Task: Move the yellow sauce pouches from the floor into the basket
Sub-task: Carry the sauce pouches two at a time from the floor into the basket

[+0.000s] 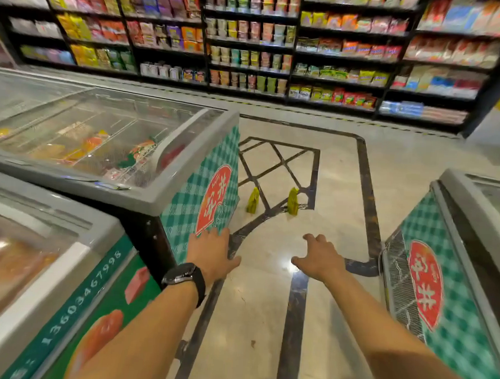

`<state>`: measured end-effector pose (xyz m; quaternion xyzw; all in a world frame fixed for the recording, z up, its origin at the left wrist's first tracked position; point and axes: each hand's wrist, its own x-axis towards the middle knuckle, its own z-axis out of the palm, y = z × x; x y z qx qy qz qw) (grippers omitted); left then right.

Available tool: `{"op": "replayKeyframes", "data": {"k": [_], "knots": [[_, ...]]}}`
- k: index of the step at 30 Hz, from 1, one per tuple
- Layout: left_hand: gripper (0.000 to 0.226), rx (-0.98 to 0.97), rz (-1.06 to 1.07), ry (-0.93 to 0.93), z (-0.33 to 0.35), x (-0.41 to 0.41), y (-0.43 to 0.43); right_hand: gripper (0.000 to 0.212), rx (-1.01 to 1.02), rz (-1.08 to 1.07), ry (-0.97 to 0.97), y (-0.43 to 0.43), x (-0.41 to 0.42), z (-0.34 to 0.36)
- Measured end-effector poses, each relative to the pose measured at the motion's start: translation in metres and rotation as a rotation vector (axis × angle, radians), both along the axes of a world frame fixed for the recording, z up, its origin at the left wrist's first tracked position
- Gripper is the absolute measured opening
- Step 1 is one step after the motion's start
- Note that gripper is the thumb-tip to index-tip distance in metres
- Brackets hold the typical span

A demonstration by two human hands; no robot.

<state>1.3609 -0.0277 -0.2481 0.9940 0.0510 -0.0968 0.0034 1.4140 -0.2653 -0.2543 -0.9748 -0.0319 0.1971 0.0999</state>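
Two yellow sauce pouches stand upright on the tiled floor ahead, the left pouch (pixel 253 200) and the right pouch (pixel 293 201), about a pouch-height apart. My left hand (pixel 210 252), with a black watch on its wrist, reaches forward with fingers spread, next to the corner of a freezer. My right hand (pixel 319 258) reaches forward too, fingers loosely bent and holding nothing. Both hands are well short of the pouches. No basket is in view.
A glass-topped chest freezer (pixel 185 186) with green check sides stands at the left, another freezer (pixel 50 266) sits nearer at the lower left, and a third (pixel 456 272) at the right. Stocked shelves (pixel 250 44) line the far wall. The floor aisle runs between the freezers.
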Motion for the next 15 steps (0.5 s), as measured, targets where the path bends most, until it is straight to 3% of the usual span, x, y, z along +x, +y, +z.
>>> {"op": "replayKeyframes", "data": {"k": [9, 15], "knots": [[0.069, 0.008, 0.015, 0.046, 0.008, 0.158, -0.037, 0.073, 0.042, 0.009, 0.004, -0.027, 0.159, -0.014], [0.069, 0.076, -0.129, 0.084, -0.002, 0.269, -0.038, 0.072, 0.076, -0.038, 0.002, -0.030, 0.250, -0.025]]}}
